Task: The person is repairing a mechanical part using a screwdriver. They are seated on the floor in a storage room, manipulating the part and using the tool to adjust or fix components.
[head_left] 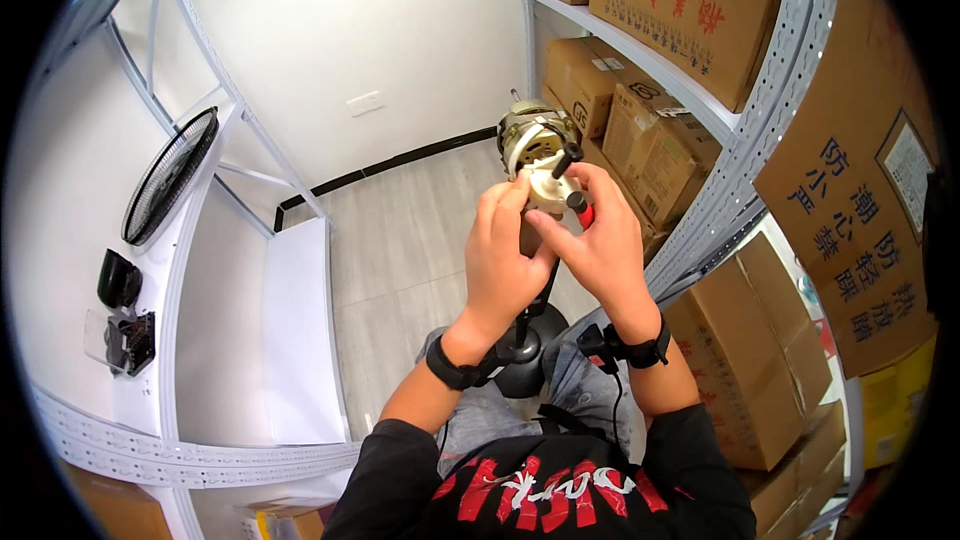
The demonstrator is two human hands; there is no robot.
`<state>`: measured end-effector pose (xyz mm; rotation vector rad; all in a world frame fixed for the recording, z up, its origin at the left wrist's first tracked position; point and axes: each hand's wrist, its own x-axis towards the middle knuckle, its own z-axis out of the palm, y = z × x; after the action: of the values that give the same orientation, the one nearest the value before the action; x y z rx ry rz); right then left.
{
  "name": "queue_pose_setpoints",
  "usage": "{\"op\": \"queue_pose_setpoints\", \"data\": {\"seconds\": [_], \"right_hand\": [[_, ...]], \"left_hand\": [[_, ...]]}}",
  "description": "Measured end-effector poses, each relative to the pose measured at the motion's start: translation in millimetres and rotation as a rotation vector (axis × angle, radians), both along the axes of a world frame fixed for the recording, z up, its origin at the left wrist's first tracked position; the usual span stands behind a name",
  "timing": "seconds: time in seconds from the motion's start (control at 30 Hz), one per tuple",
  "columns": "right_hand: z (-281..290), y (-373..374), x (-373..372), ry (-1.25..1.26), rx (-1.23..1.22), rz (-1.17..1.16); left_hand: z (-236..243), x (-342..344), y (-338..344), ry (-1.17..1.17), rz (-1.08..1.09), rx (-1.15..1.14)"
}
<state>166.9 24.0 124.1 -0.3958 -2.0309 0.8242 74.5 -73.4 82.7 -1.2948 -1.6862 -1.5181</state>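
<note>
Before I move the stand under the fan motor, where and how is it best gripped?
Probably by the black pole, just above the round base, with a wrapped grip from the person's side: the pole is slim and rises from that wide base, while the left hand and right hand crowd the fan motor on top.

Between left hand and right hand, the housing looked like smooth cream plastic; the red-and-black handle at the right hand, glossy plastic by its look. Just beyond the hands, fan motor showed dull-sheened metal. Below them, round base was smooth, black, softly glossy. Well to their left, fan grille looked like thin black wire. To their right, cartons were matt brown cardboard; shelf post was smooth, painted, perforated metal.
</note>
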Motion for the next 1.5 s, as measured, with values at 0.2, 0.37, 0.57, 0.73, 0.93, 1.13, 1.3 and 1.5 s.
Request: {"op": "queue_pose_setpoints", "data": {"seconds": [0.2,0.37,0.57,0.73,0.93,1.13,1.3,1.5], "right_hand": [[-0.6,13.3,-1.5,0.042,0.058,-0.057],[-1.5,19.3,3.3,0.003,0.085,-0.073],[-7.0,32.2,6.5,0.033,0.088,-0.011],[-13.9,46.2,9.8,0.055,0.041,0.059],[-12.7,43.4,12.8,0.058,0.025,0.053],[-8.6,36.7,7.0,0.068,0.082,0.072],[-16.3,39.6,4.3,0.108,0.046,0.068],[-9.4,34.3,10.2,0.100,0.136,0.016]], "left_hand": [[8.1,-27.2,-16.7,-0.285,-0.195,0.023],[10.7,-49.2,-11.2,-0.373,-0.246,-0.008],[14.9,-40.8,2.8,-0.348,-0.232,-0.039],[11.9,-42.4,9.0,-0.354,-0.292,0.003],[8.5,-45.1,10.0,-0.374,-0.361,0.003],[9.8,-58.5,4.1,-0.365,-0.419,-0.039],[13.3,-57.6,2.7,-0.339,-0.409,-0.044],[12.8,-46.8,4.3,-0.297,-0.318,-0.040]]}}
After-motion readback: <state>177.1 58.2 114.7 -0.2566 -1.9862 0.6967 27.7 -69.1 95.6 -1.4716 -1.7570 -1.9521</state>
